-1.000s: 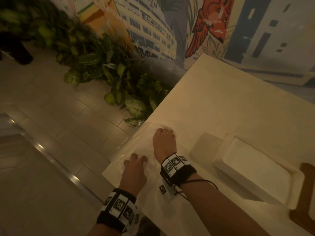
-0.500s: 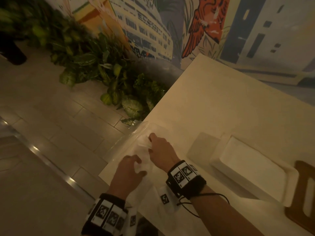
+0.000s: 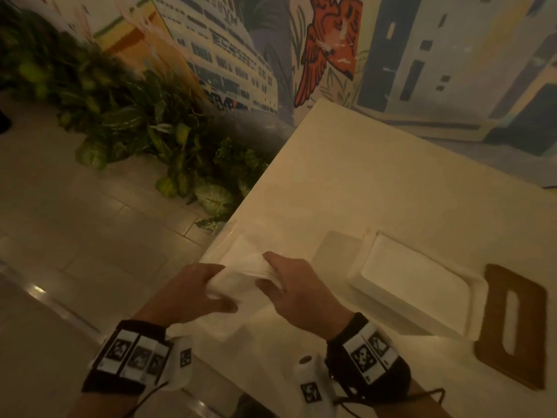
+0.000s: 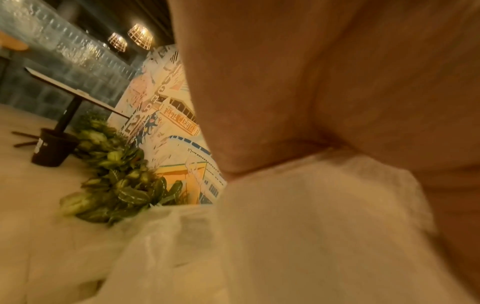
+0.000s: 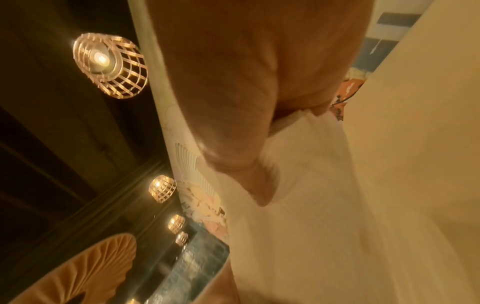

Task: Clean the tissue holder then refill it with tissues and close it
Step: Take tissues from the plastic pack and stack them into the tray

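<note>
Dim, warm light falls on a pale table (image 3: pixel 376 188) set against a painted mural (image 3: pixel 331 49), with leafy plants (image 3: pixel 144 128) on the floor to our left. We have a stack of tissues (image 3: pixel 241 268) between both hands at the table's near left corner, above a clear plastic wrapper (image 3: pixel 224 236). Our left hand (image 3: pixel 193 292) grasps the stack's near end, thumb curled over it; our right hand (image 3: pixel 297 292) pinches the far end. The holder (image 3: pixel 416 285) lies open just to the right, a white tray, and its wooden lid (image 3: pixel 512 324) rests beside it.

We judge the step to be lifting the tissues free for the refill. To do it well, we should keep the stack level and squared, grip lightly so the sheets don't crumple, and let the wrapper fall away before carrying them across to the tray.

A second ago both hands lay flat on the wrapper; half a second ago they were gathering the tissues. Now the stack is raised and the hands are spread apart.
</note>
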